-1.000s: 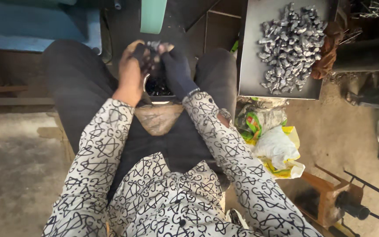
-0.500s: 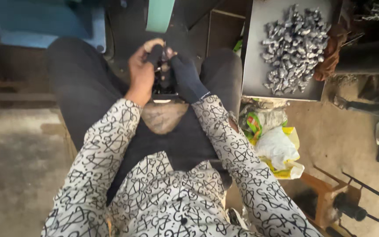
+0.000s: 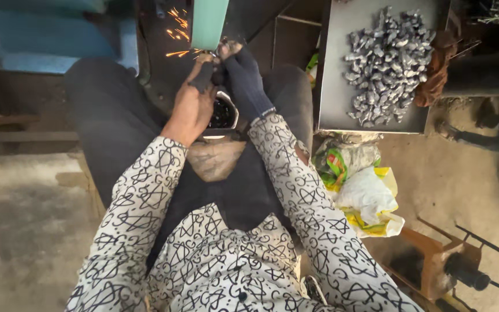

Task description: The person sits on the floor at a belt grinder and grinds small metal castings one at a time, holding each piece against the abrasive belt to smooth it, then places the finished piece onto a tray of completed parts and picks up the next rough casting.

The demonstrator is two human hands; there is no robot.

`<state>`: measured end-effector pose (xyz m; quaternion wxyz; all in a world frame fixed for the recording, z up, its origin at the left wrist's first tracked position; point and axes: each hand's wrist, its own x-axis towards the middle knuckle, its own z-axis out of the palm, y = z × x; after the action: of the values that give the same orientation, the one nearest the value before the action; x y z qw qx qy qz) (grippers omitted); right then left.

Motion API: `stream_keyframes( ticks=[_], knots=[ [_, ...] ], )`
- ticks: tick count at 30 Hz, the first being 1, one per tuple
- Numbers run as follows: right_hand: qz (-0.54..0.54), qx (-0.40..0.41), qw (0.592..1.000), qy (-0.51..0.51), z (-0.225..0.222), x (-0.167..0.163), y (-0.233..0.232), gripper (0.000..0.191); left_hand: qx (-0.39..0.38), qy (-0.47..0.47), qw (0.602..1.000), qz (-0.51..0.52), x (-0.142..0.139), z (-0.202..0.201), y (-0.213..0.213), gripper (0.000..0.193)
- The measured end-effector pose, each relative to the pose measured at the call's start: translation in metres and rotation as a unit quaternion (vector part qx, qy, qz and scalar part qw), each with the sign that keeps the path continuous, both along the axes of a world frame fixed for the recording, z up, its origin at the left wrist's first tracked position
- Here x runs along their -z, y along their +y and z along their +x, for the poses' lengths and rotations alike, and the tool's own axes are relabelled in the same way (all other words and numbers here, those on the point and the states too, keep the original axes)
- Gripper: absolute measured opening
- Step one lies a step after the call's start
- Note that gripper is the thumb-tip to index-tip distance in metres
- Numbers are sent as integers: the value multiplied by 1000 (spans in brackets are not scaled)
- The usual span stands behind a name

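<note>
Just ahead of the fingers (image 3: 206, 75), closed with the gloved right hand (image 3: 244, 81) and bare left hand (image 3: 194, 104) around a small grey metal piece (image 3: 222, 53) pressed to the green sanding belt (image 3: 209, 23), throwing orange sparks (image 3: 177, 34), likely risking a nicked fingertip should the grip slip.

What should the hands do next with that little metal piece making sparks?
Probably keep the small metal piece pressed on the green belt a moment, then drop it into the bowl on the lap. Sparks fly where left hand and gloved right hand hold it, and the bowl holds dark pieces.
</note>
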<state>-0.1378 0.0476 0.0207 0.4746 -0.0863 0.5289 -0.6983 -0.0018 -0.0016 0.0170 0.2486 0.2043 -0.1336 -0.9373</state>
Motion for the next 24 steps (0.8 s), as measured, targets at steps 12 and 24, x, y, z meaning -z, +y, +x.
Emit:
stream_keyframes(
  ticks=[12, 24],
  knots=[
    [116, -116, 960, 227, 20, -26, 24, 17, -26, -194, 956, -219, -3, 1, -14, 18],
    [145, -90, 736, 655, -51, -12, 43, 28, 60, -213, 831, -510, -16, 16, -19, 43]
  ],
)
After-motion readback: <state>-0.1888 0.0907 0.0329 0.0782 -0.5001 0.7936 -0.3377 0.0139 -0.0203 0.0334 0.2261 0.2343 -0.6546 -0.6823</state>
